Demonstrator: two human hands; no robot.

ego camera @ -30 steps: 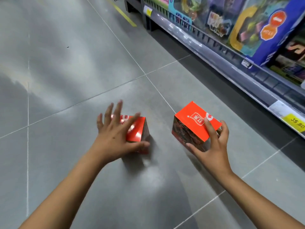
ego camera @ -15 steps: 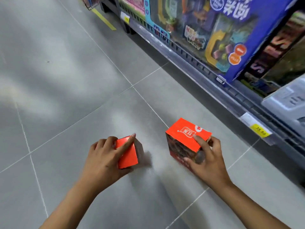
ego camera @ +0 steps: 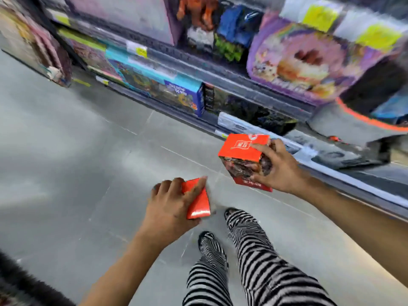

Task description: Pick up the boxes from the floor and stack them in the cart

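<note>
Grey tiled floor point(ego camera: 66, 162) below; left hand point(ego camera: 170, 208) clasps a small red cardboard box point(ego camera: 198, 202), right hand point(ego camera: 280, 166) clasps a larger red-topped carton point(ego camera: 240, 155), both lifted.

Both hands up and loaded, arms reaching forward.

Left hand point(ego camera: 170, 208) sits low and central, palm down, fingers curled over the top of a red box point(ego camera: 198, 200), thumb along its near edge; forearm runs in from bottom left. Right hand point(ego camera: 280, 167) is higher and further right, clamped on the side of a second red box point(ego camera: 245, 161), index finger over its top face, thumb low on the front. Right forearm comes in from the right edge. Motion blur is heavy, so exact finger placement is probably approximate. Legs in striped trousers point(ego camera: 254, 268) below.
</note>
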